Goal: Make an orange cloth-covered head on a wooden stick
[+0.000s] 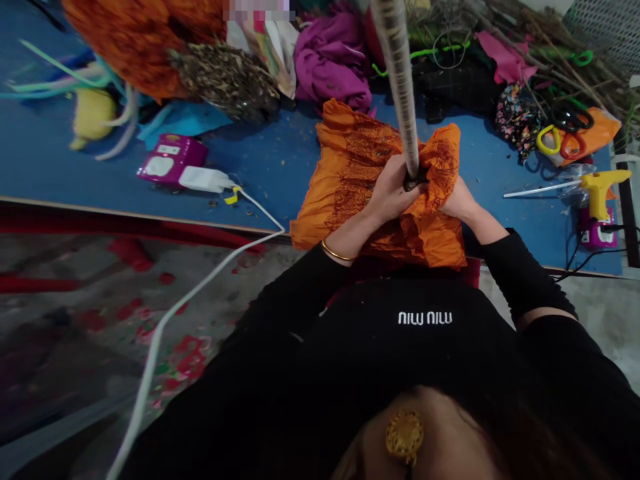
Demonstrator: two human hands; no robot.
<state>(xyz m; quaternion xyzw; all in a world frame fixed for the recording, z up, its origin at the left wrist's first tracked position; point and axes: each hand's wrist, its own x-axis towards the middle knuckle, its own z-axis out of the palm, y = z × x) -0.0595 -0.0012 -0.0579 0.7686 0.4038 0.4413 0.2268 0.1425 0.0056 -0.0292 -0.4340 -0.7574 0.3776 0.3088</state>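
Observation:
A long brownish pole (400,87) with a ringed surface rises from my hands toward the top of the view. My left hand (391,190) is closed around its lower end, the thumb lying across the front. Crinkled orange cloth (345,173) with a dark red print spreads under that hand and over the table's edge. On the other side, my right hand (461,201) grips a bunched fold of the same cloth beside the pole. Most of the right fingers are hidden behind the fabric.
The blue table (260,163) carries purple boxes (173,160), a white plug with cord (205,179), a yellow glue gun (603,187) and scissors (573,143). Purple cloth (333,57), more orange cloth (145,40) and twigs (550,47) line the back. Red scraps (190,357) litter the floor.

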